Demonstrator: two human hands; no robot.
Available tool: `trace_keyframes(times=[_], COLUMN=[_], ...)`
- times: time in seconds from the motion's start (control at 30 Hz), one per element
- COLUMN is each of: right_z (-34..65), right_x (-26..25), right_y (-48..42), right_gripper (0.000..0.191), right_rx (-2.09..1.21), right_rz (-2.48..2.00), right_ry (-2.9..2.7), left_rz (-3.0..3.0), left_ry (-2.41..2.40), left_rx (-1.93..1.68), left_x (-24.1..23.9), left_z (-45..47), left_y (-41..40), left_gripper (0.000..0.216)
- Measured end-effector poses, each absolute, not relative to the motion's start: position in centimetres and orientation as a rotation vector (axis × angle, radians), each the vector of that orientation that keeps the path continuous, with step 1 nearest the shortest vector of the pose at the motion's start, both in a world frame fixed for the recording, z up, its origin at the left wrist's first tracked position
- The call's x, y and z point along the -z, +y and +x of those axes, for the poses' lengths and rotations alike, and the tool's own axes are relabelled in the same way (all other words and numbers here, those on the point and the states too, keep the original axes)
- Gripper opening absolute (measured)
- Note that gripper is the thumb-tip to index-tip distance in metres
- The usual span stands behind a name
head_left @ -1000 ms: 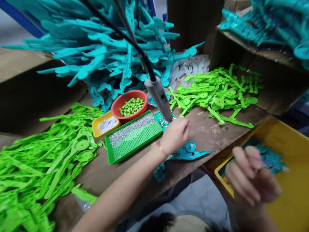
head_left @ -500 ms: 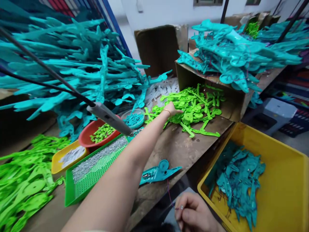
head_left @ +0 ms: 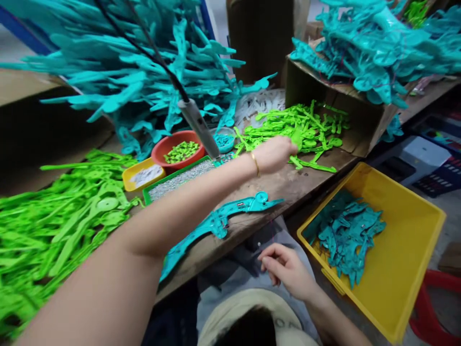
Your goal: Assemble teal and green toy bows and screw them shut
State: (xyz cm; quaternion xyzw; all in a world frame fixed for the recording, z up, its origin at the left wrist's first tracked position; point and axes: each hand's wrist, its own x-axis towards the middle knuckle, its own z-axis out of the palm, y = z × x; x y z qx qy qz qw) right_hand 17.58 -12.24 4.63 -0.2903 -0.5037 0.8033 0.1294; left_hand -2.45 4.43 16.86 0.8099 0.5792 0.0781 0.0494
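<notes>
My left hand (head_left: 276, 154), with a bracelet at the wrist, reaches over the table to a heap of bright green plastic pieces (head_left: 306, 127). Its fingers are closed on a green plastic piece (head_left: 297, 138), which looks blurred. Below my forearm a long teal plastic shell (head_left: 212, 222) with a round end lies along the table's front edge, partly hidden. My right hand (head_left: 284, 269) is over my lap, thumb and fingers curled together. A small pale bead-like part (head_left: 259, 244) and a thin reddish wire (head_left: 272, 235) show just above it; what the fingers hold is hidden.
A yellow bin (head_left: 410, 230) holding teal parts stands at right. Left of the forearm are a green tray (head_left: 147, 196) of small metal pieces, a red bowl (head_left: 158, 156) and a yellow dish (head_left: 127, 180). A grey-handled tool (head_left: 200, 127) hangs above. Teal piles rise behind.
My left hand has drawn a little back from the green heap, now with a green piece in it. The pale part no longer sits between my right fingertips. The view has tilted down.
</notes>
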Motion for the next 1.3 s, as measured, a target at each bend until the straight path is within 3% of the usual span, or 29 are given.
trace_keyframes(times=[0.2,0.3,0.53,0.67,0.87,1.07,1.13,1.3], right_z=[16.1,15.8,16.2,16.8,16.2,14.6,14.7,15.3], right_x=[-4.7,-4.7,-4.8,-4.3,-3.6,-3.4,-3.2,-1.9], right_y=[-14.3,-14.7,-15.0,-15.1,-13.7,-13.0,-11.7,-6.0], right_gripper=[0.044,0.042,0.036,0.031,0.024,0.023,0.026,0.042], right_rx=[-2.313,-2.208,-2.03,-1.959,-2.024,-2.048,-1.877,-1.061], right_rz=[-0.881,-0.907,-1.01,-0.995,-0.987,-0.935,-1.008,-1.207], right_ry=[-1.608,-1.708,-1.791,-1.902,-1.849,-1.9,-1.887,-1.988], left_rz=[2.406,2.348,2.307,2.222,2.012,1.878,1.835,1.769], left_ry=[1.642,1.676,1.493,1.533,1.763,1.883,1.905,1.727], left_rx=[-0.255,-0.358,-0.479,-0.591,-0.736,-0.775,-0.791,-0.808], left_x=[-6.5,-4.1,-4.8,-5.3,-4.5,-3.2,-3.2,-3.6], left_z=[-4.3,-5.0,-5.3,-6.1,-5.9,-4.6,-4.6,-5.4], left_y=[-4.4,-5.5,-4.1,-3.7,-6.6,-7.8,-7.9,-8.7], left_gripper=[0.025,0.028,0.005,0.005,0.036,0.041,0.044,0.048])
